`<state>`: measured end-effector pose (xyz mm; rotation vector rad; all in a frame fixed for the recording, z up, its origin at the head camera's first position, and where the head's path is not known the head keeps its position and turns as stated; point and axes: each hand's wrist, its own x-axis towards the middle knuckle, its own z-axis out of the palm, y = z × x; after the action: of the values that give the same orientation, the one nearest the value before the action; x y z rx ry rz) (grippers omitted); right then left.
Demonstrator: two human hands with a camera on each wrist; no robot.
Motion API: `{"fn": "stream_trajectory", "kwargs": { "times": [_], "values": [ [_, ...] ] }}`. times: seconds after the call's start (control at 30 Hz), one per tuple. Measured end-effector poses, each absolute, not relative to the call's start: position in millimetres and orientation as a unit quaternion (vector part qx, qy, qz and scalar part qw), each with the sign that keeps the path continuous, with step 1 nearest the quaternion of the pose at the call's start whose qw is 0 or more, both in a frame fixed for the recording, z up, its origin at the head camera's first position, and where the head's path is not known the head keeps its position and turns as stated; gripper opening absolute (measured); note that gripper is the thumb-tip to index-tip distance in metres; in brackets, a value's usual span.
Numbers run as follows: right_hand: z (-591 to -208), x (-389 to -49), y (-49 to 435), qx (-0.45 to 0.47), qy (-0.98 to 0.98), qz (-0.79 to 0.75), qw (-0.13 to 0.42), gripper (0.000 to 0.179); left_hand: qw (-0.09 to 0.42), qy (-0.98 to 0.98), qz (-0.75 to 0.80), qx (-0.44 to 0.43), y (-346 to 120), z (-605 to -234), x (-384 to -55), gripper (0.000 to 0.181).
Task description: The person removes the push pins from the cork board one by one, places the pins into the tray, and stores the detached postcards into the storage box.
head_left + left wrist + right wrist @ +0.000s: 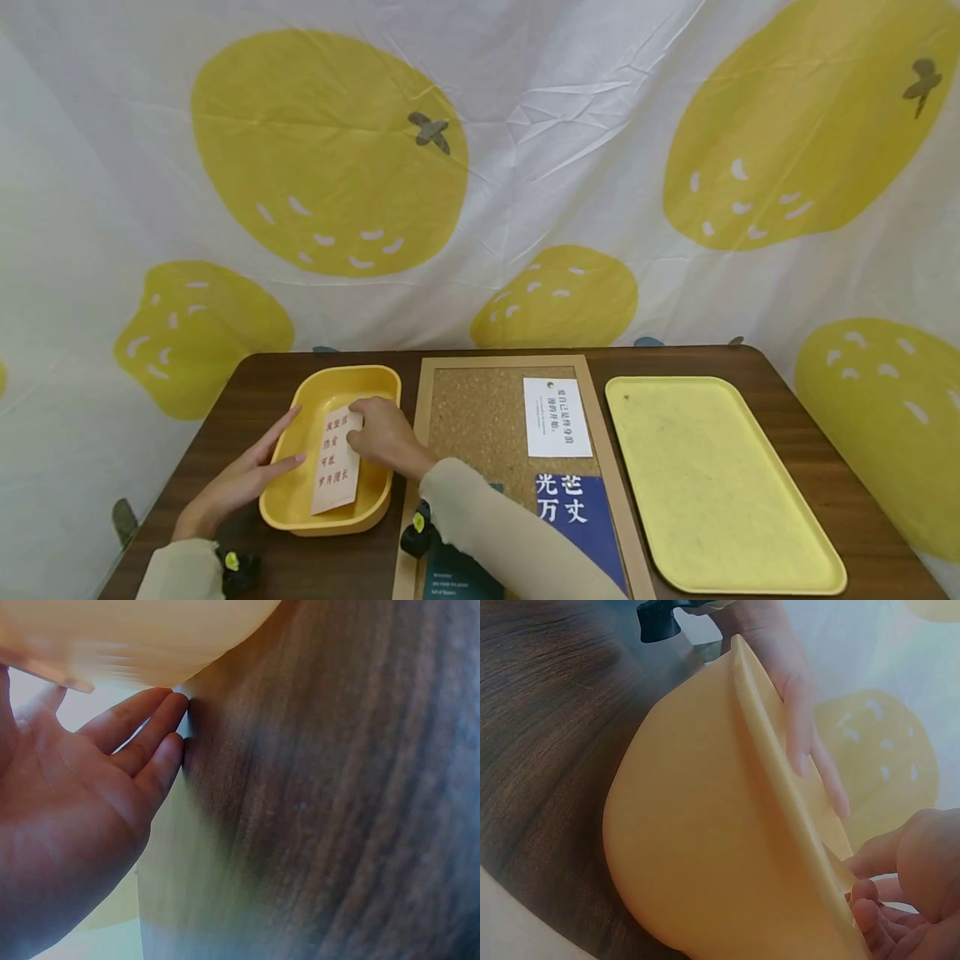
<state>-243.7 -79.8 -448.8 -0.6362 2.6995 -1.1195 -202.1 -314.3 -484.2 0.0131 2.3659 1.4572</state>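
At the left of the tabletop (258, 400): I see the yellow basin (352, 379), deep and round-cornered, its long side running from near to far.
Pink card (333, 471): inside the basin's rim, its face with lines of red characters showing on my head feed; whether its near end touches the basin floor I cannot tell.
Right hand (384, 433): comes in over the basin's right side, its grip pinching the pink card by the far right edge between thumb and fingers.
Left hand (243, 479): at the basin's left rim, the grip spread and straight-fingered, thumb over the inside; I cannot tell how firmly it presses.
Cork board (472, 408): just right of the basin, pale-framed.
On the cork: I make out a white card (557, 421) at the far right, a blue card (588, 533) nearer me, and a dark green card (457, 579) at the near left, these last two partly hidden by the right sleeve (502, 525).
Pale yellow tray (720, 492): right of the cork board, lying flat.
Backdrop: white curtain (525, 192) printed with big yellow fruit, beyond the far edge.
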Motion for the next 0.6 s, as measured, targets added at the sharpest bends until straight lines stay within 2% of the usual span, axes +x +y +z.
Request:
{"fn": "stream_trajectory", "kwargs": {
  "times": [0.6],
  "values": [
    [-448.8,-243.8,-82.6,-0.195,0.914,-0.347,0.074,0.035,0.188,0.843,0.504,-0.009,-316.4,-486.1,-204.4,0.090]
  ]
}}
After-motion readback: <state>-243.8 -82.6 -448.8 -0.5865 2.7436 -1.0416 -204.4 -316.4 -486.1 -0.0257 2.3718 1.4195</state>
